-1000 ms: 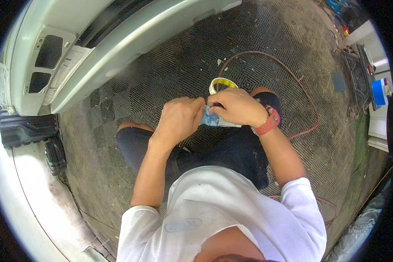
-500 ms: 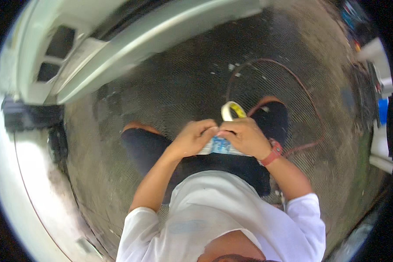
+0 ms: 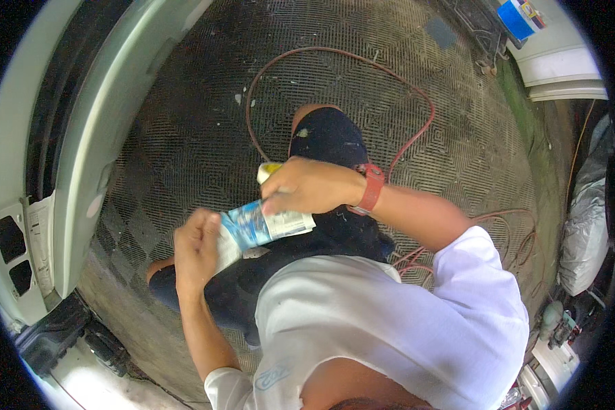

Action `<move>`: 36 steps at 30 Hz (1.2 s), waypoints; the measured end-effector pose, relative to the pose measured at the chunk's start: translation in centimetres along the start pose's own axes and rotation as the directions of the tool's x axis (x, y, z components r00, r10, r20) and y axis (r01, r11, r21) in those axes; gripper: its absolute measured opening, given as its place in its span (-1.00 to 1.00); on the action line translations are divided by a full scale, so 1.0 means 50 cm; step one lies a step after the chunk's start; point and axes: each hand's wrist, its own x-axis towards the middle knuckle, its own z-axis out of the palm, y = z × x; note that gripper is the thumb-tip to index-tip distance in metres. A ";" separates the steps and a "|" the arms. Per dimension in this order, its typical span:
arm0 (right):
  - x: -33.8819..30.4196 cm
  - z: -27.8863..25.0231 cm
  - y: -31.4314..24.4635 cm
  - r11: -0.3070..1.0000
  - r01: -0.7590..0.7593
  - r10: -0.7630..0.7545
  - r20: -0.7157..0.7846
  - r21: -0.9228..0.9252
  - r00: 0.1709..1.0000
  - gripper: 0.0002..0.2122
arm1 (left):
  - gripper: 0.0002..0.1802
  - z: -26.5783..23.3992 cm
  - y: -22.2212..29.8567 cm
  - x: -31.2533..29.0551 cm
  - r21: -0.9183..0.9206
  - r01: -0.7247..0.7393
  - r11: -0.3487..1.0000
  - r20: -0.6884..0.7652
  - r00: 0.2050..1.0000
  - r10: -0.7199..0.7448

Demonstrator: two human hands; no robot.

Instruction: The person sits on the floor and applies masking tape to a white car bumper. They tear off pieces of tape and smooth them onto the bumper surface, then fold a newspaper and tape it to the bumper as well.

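Bridging left fingers point(image 3: 206, 228) and right fingers point(image 3: 275, 194), paper point(image 3: 254, 224)

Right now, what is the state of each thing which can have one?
Left hand: closed on paper
Right hand: at paper and tape, grip unclear
Paper: held, partly covered by hands
Tape: partly hidden by right hand
Hose: loosely looped
Watch: strapped on

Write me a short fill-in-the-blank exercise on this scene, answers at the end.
1. Between the left hand and the right hand, the printed paper shows a ____ patch.
2. Of the two hands, the ____ one is nearer the tape roll.
3. The watch has a ____ strap.
4. The shirt is ____.

Missing words: blue; right; red; white.
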 end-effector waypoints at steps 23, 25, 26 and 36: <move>-0.181 -0.154 0.157 0.807 0.093 0.525 -0.781 0.583 0.339 -0.84 | -0.33 0.132 0.033 0.179 -0.806 -0.038 0.591 -0.183 0.965 -0.188; -0.186 -0.157 0.166 0.803 0.105 0.535 -0.787 0.587 0.309 -0.85 | -0.29 0.132 0.030 0.177 -0.813 -0.046 0.580 -0.195 0.961 -0.197; -0.187 -0.157 0.170 0.801 0.111 0.539 -0.789 0.588 0.293 -0.85 | -0.28 0.131 0.028 0.176 -0.815 -0.042 0.577 -0.192 0.961 -0.201; -0.223 -0.158 0.236 0.778 0.099 0.577 -0.767 0.621 0.281 -0.74 | -0.18 0.143 0.038 0.176 -0.825 0.008 0.565 -0.144 0.964 -0.224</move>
